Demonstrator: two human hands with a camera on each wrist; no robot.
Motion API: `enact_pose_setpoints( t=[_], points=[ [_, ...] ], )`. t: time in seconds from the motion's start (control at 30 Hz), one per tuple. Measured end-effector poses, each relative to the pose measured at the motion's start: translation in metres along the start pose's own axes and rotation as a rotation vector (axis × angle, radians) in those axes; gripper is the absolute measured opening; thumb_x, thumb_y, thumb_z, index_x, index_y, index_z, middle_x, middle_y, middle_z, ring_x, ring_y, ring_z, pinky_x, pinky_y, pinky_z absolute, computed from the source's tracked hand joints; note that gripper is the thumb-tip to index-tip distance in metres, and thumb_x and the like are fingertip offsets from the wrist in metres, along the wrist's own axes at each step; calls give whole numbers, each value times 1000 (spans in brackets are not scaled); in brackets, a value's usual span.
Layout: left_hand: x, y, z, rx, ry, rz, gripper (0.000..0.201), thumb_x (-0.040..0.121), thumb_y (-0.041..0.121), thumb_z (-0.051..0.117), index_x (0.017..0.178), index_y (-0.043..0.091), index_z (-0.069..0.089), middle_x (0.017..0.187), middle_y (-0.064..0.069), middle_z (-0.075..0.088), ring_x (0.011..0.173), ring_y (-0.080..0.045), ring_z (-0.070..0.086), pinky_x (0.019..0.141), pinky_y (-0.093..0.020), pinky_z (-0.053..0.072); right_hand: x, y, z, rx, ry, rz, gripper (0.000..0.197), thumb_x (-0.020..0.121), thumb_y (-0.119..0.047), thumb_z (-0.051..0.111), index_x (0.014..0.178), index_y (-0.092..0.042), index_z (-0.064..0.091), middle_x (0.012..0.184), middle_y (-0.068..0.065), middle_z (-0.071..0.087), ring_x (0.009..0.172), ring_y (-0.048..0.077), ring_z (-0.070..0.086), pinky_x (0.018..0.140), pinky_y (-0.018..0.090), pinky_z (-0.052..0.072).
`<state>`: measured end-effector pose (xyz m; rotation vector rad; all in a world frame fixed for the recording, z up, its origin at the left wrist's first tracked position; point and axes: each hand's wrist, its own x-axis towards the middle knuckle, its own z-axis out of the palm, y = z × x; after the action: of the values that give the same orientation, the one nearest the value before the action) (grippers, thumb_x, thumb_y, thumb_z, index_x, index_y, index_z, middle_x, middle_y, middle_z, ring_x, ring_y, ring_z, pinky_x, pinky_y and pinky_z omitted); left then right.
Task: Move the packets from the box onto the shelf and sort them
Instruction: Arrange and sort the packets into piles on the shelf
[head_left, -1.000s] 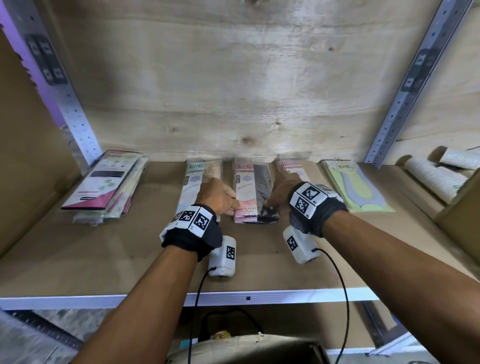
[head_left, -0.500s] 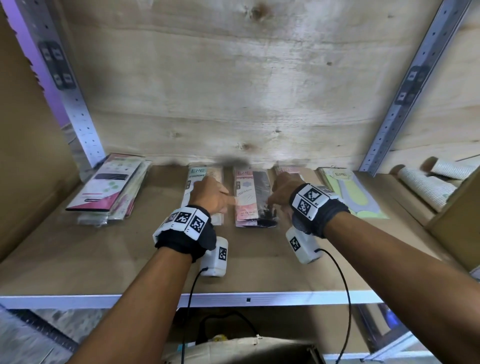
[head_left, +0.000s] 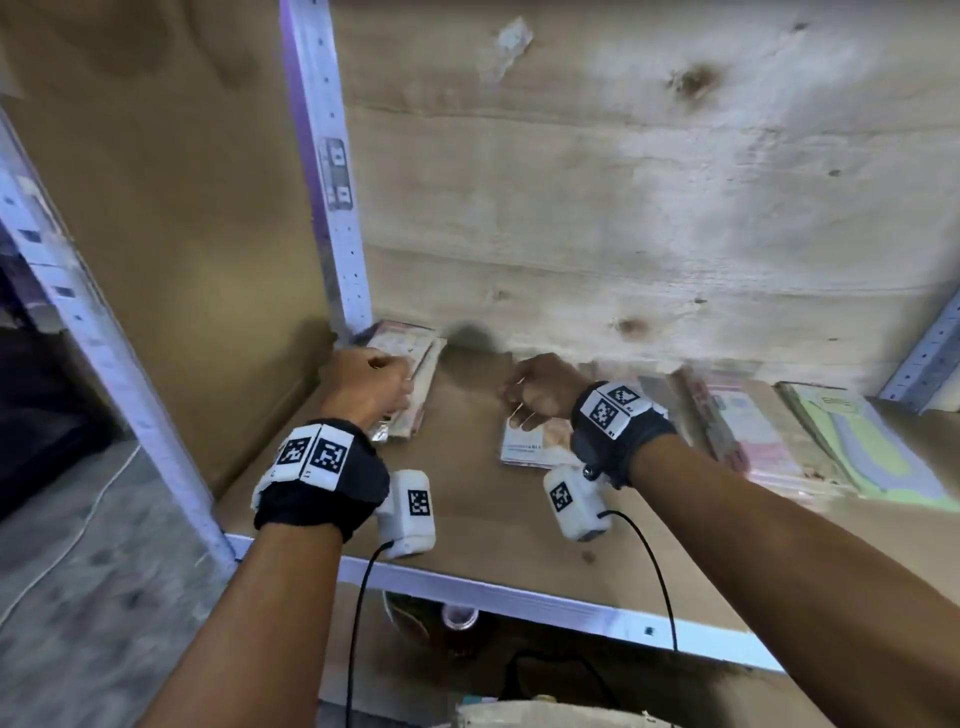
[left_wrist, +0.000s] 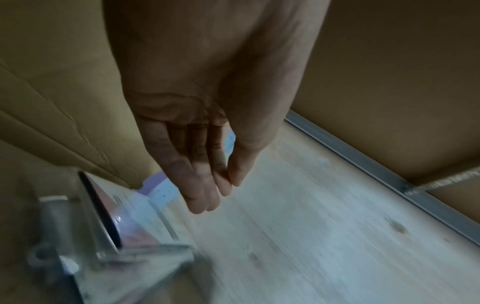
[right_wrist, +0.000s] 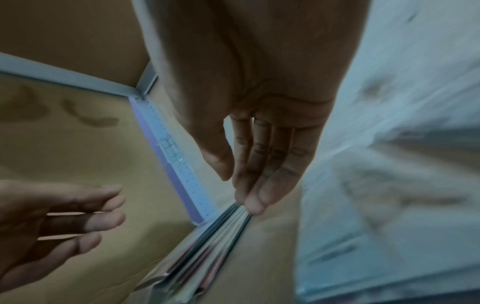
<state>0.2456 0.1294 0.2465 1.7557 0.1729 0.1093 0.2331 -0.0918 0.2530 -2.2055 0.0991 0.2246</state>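
Several flat packets lie in a row on the shelf board (head_left: 467, 509). My left hand (head_left: 369, 387) hovers at the near end of the leftmost stack (head_left: 415, 358), beside the metal post. In the left wrist view that hand (left_wrist: 221, 191) has straight fingers, thumb tip against the forefinger, and holds nothing; the stack (left_wrist: 109, 222) is blurred below it. My right hand (head_left: 540, 389) hangs over a single pale packet (head_left: 530, 447). Its fingers (right_wrist: 254, 197) are straight and empty. The left stack (right_wrist: 207, 246) shows edge-on beyond them.
More packets (head_left: 753, 441) and a green one (head_left: 862, 452) lie to the right. A perforated metal post (head_left: 327, 208) and a cardboard side wall (head_left: 182, 260) close the left. A plywood back panel (head_left: 623, 208) stands behind. The shelf's metal front rail (head_left: 519, 595) runs below my wrists.
Both hands have left the middle packets and moved left. My left hand now sits at the leftmost stack, my right over the neighbouring packet. The head view has swung left.
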Motion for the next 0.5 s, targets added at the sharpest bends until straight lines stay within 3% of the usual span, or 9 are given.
enact_pose_setpoints(
  t=[0.1, 0.17, 0.27, 0.33, 0.4, 0.5],
  points=[
    [8, -9, -35, 10, 23, -22, 15, 90, 13, 68, 76, 7, 68, 55, -1, 69, 49, -16, 66, 62, -33, 61, 28, -25, 41, 77, -39, 25, 12, 94, -8, 61, 87, 1, 65, 66, 14, 68, 45, 20, 64, 50, 30, 59],
    [11, -14, -53, 15, 38, -23, 20, 91, 15, 67, 72, 10, 67, 60, -3, 70, 55, -18, 68, 63, -32, 61, 44, -41, 65, 165, -30, 62, 20, 93, -13, 64, 91, 7, 64, 68, 17, 66, 45, 23, 64, 54, 37, 60],
    [14, -22, -69, 57, 98, -1, 19, 90, 20, 69, 72, 13, 68, 61, -1, 71, 51, -15, 67, 58, -26, 55, 62, -59, 97, 234, 2, 123, 41, 84, -37, 75, 84, -1, 56, 76, 17, 68, 57, 30, 66, 59, 43, 61],
    [15, -26, -73, 80, 102, 1, 17, 89, 24, 70, 75, 14, 71, 60, 1, 73, 52, -16, 69, 62, -28, 57, 70, -64, 112, 237, 9, 139, 50, 74, -46, 82, 91, -6, 57, 80, 16, 69, 66, 32, 68, 67, 49, 61],
    [15, -27, -73, 91, 81, 2, 17, 87, 25, 70, 74, 15, 72, 61, 2, 74, 60, -20, 73, 70, -33, 61, 76, -63, 122, 195, 17, 129, 63, 65, -45, 87, 108, -8, 61, 90, 17, 72, 81, 36, 72, 78, 56, 59],
    [18, -27, -71, 97, 76, 9, 19, 86, 26, 71, 70, 16, 71, 62, 2, 74, 62, -20, 73, 73, -35, 61, 83, -56, 126, 127, 13, 122, 67, 64, -34, 89, 117, -4, 62, 104, 19, 73, 96, 37, 71, 86, 52, 58]
  ],
)
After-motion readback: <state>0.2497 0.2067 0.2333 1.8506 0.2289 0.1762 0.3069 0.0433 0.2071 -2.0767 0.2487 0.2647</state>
